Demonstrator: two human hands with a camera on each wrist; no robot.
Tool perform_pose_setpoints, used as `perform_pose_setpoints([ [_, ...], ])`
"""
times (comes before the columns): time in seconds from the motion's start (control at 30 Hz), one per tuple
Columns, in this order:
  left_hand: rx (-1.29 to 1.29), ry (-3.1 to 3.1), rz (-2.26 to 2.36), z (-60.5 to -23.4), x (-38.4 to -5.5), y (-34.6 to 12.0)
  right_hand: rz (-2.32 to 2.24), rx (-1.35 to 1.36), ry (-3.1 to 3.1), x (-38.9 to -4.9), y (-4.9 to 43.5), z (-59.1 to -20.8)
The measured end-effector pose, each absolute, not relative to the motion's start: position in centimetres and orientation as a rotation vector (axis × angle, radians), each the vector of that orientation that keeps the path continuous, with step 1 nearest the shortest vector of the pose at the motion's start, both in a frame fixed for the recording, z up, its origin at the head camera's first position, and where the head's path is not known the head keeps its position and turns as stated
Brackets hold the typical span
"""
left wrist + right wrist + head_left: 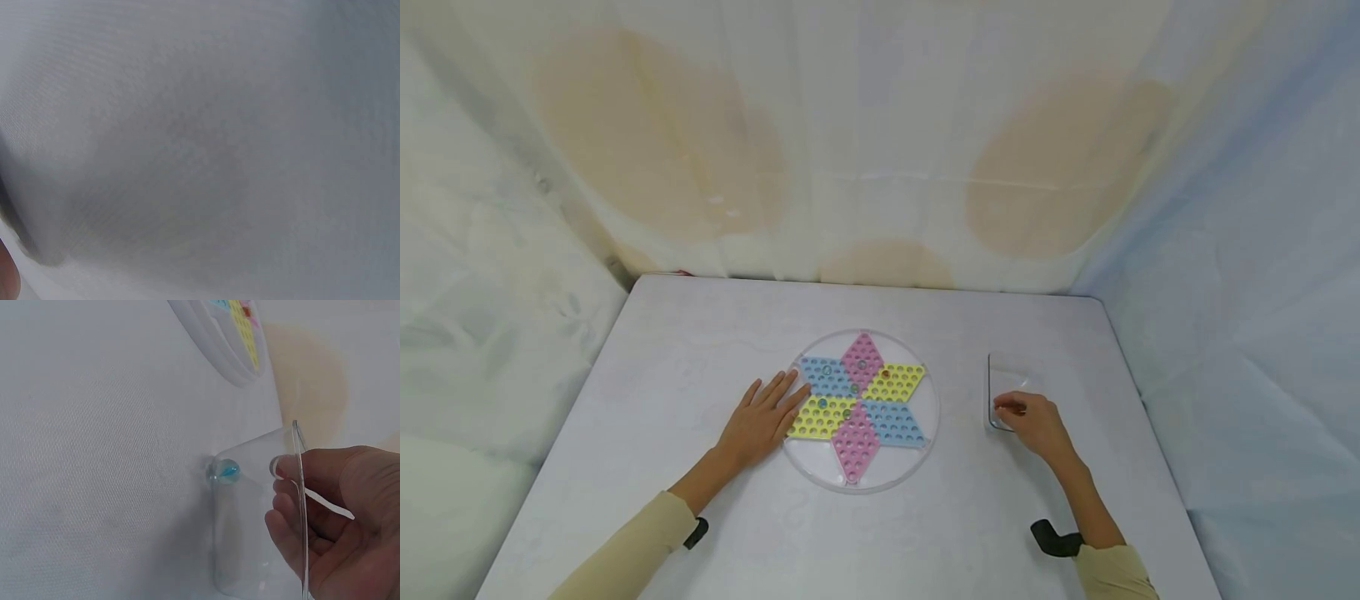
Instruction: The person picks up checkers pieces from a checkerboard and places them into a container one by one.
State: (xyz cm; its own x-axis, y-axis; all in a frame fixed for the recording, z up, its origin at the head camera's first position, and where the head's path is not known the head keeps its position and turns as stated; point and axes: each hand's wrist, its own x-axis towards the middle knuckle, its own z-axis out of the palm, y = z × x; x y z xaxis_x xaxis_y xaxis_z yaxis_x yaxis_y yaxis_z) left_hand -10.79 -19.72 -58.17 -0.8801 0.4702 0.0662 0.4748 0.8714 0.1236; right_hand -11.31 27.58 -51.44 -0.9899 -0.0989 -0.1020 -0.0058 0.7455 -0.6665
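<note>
A round Chinese checkers board (891, 479) lies on the table, with pink, blue and yellow points. Several glass marbles (862, 365) sit in its holes. My left hand (760, 427) lies flat with fingers spread, its fingertips at the board's left edge; only a sliver of a finger (7, 275) shows in the left wrist view. To the right stands a clear plastic box (990, 379). At the box, my right hand (1032, 421) pinches a clear glass marble (274, 466) between thumb and forefinger, partly hidden by them. A blue-swirled marble (227, 471) rests in the box.
The white cloth-covered table (700, 333) has its far edge against a pale curtain (880, 150). Curtains also hang close on the left and right sides. Black straps (1054, 540) hang near both sleeves.
</note>
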Motion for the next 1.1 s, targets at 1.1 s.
perform_pose_setpoints([
  [1.1,-0.787,-2.94,-0.251,-58.45,-10.83,-19.79,-1.048,-0.093,2.777,-11.78,27.58,-52.26],
])
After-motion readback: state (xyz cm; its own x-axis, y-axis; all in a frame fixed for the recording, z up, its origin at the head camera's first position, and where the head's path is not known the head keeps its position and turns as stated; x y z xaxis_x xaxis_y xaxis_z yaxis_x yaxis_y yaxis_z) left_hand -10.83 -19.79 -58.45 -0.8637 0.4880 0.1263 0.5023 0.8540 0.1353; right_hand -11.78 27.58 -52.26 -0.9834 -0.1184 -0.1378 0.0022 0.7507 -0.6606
